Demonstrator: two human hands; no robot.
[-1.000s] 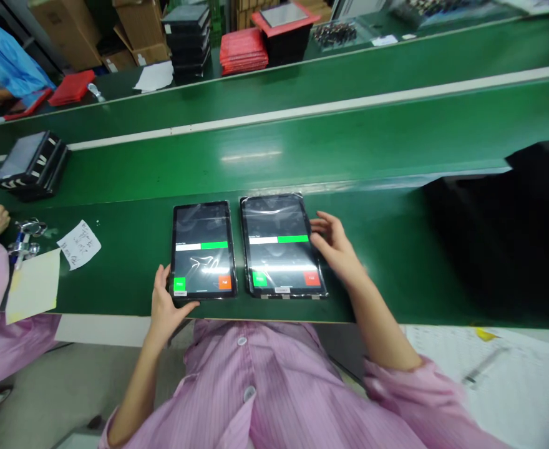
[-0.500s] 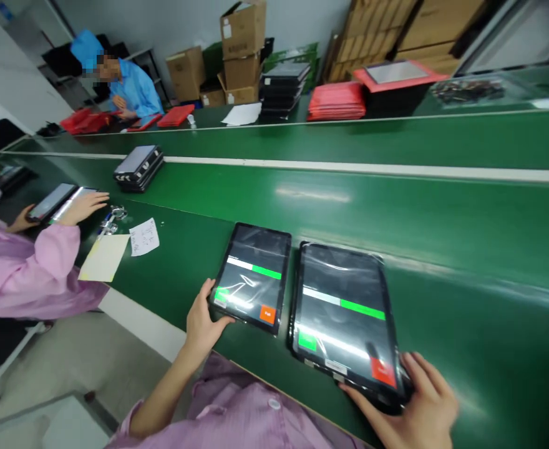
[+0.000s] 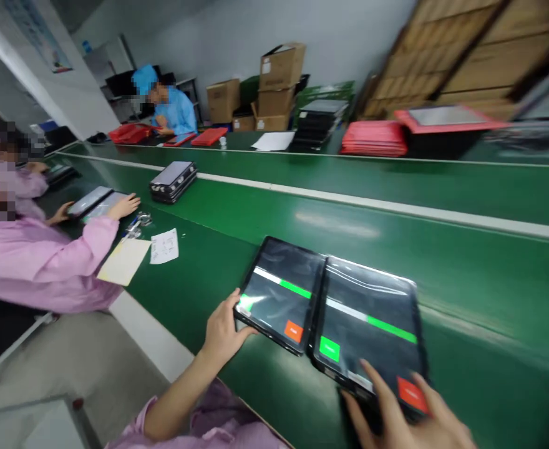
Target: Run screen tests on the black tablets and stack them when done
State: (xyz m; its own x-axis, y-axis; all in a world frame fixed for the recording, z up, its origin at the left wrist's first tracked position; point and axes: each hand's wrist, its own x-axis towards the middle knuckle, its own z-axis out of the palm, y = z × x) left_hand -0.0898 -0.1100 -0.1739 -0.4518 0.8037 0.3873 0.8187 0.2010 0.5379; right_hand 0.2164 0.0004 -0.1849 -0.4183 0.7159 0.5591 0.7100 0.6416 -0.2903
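Observation:
Two tablets with lit screens lie side by side on the green bench, their near edges touching or almost so. My left hand (image 3: 225, 327) grips the lower left corner of the left tablet (image 3: 281, 293), thumb at the front edge and fingers at the side. At the lower right corner of the right tablet (image 3: 370, 318) is my right hand (image 3: 400, 411), fingers spread, some over the screen and the thumb below the front edge. Both screens show a white and green bar, a green box at lower left and an orange or red box at lower right.
On the left, a person in pink handles tablets (image 3: 90, 202) near a yellow sheet (image 3: 125, 260), a note (image 3: 165, 246) and a small metal item (image 3: 138, 224). A tablet stack (image 3: 173, 181) stands beyond. Red sleeves (image 3: 374, 138) lie behind, where a person in blue sits.
The two tablets have come together, closing the gap. My right hand has loosened from the right tablet's corner, its fingers now over the screen. The view has shifted.

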